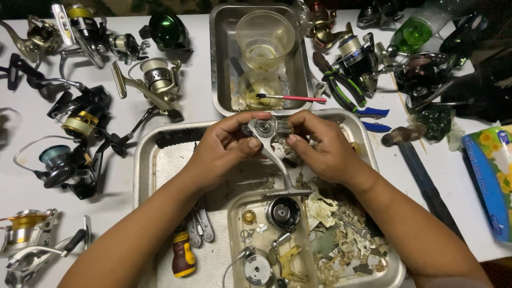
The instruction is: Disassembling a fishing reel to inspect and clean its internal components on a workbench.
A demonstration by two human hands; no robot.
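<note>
A silver fishing-reel body [268, 140] is gripped between the left hand [226, 146] and right hand [320, 149] above the large metal tray [146, 160]

Silver fishing reel body [265, 133], stripped down, round gear opening facing up, long foot stem slanting down toward the near side and ending in a flat bar. Held up over the big metal tray [146, 160], pinched between left hand [226, 146] and right hand [320, 146], thumbs pressed on its upper part.
</note>
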